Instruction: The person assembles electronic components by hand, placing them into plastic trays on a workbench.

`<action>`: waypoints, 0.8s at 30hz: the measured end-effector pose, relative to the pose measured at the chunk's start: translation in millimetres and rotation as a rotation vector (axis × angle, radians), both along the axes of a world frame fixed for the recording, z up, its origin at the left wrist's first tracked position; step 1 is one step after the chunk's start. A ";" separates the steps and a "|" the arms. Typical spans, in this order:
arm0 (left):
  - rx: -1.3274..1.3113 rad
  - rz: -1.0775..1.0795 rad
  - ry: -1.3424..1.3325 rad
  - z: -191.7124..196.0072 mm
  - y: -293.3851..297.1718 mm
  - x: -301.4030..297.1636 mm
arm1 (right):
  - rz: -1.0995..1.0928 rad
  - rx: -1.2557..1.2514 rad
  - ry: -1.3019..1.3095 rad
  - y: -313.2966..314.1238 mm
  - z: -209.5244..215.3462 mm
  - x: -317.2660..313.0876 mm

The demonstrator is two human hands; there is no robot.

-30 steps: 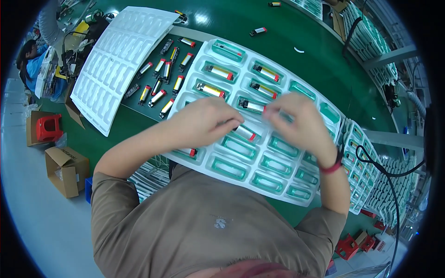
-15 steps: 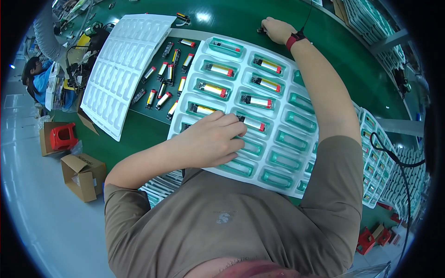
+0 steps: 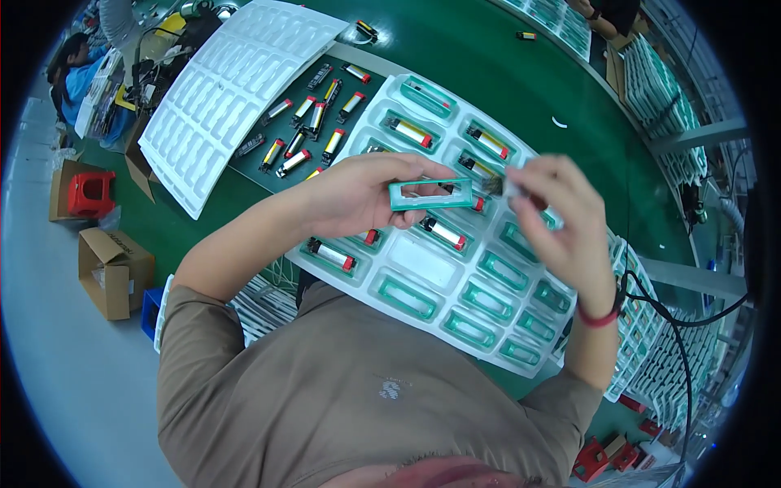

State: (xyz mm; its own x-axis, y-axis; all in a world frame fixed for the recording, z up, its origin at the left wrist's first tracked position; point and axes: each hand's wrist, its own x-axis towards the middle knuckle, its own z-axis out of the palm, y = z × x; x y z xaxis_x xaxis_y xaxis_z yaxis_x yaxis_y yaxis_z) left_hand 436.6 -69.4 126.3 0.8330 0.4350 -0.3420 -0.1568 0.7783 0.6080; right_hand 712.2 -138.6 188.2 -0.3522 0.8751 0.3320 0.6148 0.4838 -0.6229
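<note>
- Back from across the broad green desk [image 3: 504, 93], over the white moulded plastic tray [image 3: 423, 260], comes the right hand [image 3: 565, 220]: fingers narrowed, blurred, can't tell what's between!
- Left hand [image 3: 362, 191] has the green rectangular plastic frame [image 3: 435, 203], lifted above the tray.
- Silver-and-red cylinders [image 3: 443, 233] sit in pockets; more lie loose leftward.

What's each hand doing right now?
Left hand: holding a green frame.
Right hand: partly curled, blurred; can't tell what, if anything, it holds.
</note>
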 end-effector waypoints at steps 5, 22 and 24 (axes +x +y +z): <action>0.061 0.084 0.050 -1.0 -3.7 19.0 | 0.033 0.156 -0.095 -22.9 -10.9 -15.1; 0.051 0.050 -0.075 -8.2 -4.2 29.8 | 0.034 0.411 -0.309 -11.3 -41.3 -33.7; 0.114 0.024 -0.014 -9.8 -4.7 30.4 | 0.021 0.402 -0.307 -11.6 -42.1 -31.8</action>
